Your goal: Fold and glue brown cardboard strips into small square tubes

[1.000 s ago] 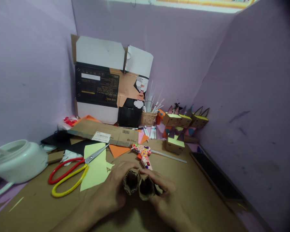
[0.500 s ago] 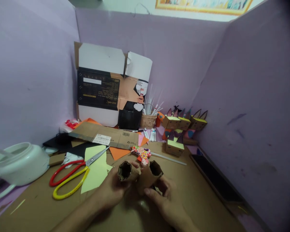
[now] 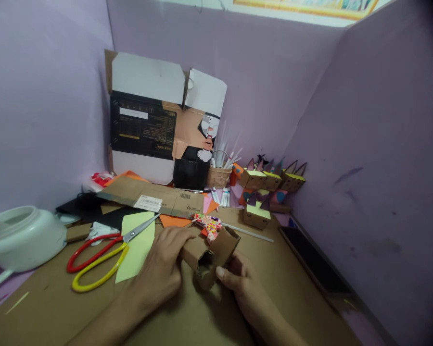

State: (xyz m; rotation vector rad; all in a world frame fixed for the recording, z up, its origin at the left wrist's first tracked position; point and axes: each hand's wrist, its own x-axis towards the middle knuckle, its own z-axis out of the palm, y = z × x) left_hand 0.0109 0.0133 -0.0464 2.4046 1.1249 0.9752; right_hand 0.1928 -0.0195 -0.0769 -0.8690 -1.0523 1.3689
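My left hand (image 3: pixel 166 262) is closed over a short brown cardboard tube (image 3: pixel 196 254), which lies tilted with its ragged open end turned toward me. In my right hand (image 3: pixel 241 281) is a second cardboard tube (image 3: pixel 222 250), leaning with its open top up and to the right. The two tubes touch each other in front of me. Just beyond them lies a bundle in floral-patterned wrapping (image 3: pixel 208 225). Left of my left hand are large scissors (image 3: pixel 100 257) with one red and one yellow handle, their blades over pale yellow paper (image 3: pixel 139 245).
A white teapot-like pot (image 3: pixel 29 240) stands at the left. Flattened cardboard (image 3: pixel 173 204) lies behind, with an unfolded box (image 3: pixel 144 127) propped up. A basket of sticks (image 3: pixel 219 177), small eared cardboard boxes (image 3: pixel 257 215) and a dark flat device (image 3: pixel 313 259) sit toward the right.
The left tube has turned from upright to lying across, its open end now facing me, against the right tube. My left hand has moved over its top. The view has tilted slightly down.
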